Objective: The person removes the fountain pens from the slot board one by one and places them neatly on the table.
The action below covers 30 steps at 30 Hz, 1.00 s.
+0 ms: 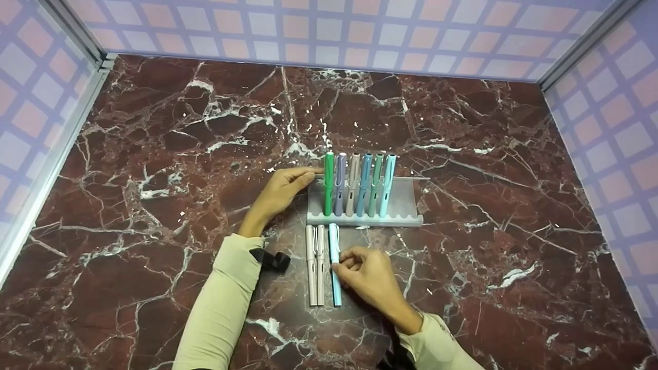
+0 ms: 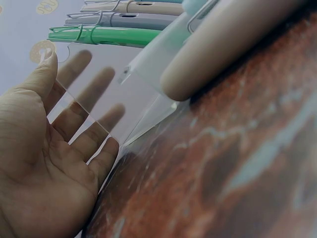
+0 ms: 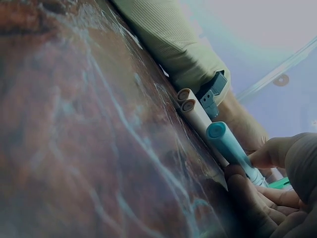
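My right hand (image 1: pixel 367 272) pinches a light blue pen (image 1: pixel 334 239) between thumb and fingers, low over the marble tabletop. In the right wrist view, the round end of this light blue pen (image 3: pixel 223 136) points at the camera. Two beige-brown pens (image 1: pixel 316 272) lie side by side, just left of it. At the left edge of a clear pen stand (image 1: pixel 406 200), my left hand (image 1: pixel 280 192) touches the panel. Its fingers, fairly straight and spread, show through the clear plastic in the left wrist view, with the thumb at the panel's edge.
Several capped pens lean upright in the stand's notches, from a green pen (image 1: pixel 329 190) at left to another light blue pen (image 1: pixel 388 187) at right. The dark red marble table (image 1: pixel 488 205) is bordered by checked walls (image 1: pixel 318 33) at the back and sides.
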### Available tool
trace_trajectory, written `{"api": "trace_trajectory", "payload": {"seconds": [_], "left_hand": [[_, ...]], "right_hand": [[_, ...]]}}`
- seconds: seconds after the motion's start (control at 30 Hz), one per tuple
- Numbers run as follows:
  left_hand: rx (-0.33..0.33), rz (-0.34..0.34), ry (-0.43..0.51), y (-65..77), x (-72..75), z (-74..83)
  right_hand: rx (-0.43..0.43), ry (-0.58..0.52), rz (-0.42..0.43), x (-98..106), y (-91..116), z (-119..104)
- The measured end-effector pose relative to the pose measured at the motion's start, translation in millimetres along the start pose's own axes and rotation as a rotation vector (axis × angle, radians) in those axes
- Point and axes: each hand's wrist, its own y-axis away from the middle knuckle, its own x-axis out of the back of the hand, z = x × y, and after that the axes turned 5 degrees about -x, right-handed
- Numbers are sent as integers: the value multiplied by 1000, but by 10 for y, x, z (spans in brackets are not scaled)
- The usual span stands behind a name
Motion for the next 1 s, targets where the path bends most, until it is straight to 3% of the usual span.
{"api": "trace_trajectory", "payload": {"seconds": [0.33,0.63,1.0], "left_hand": [[-57,-10,2,11,4,-25],[-1,-2,-14,12,-5,-10],[-21,5,-24,12,-5,-21]], "right_hand": [[-17,-24,-13,-12,-6,3],[-15,9,-4,-12,-1,-25],[-11,-32,-18,-27,-13,-30]]}}
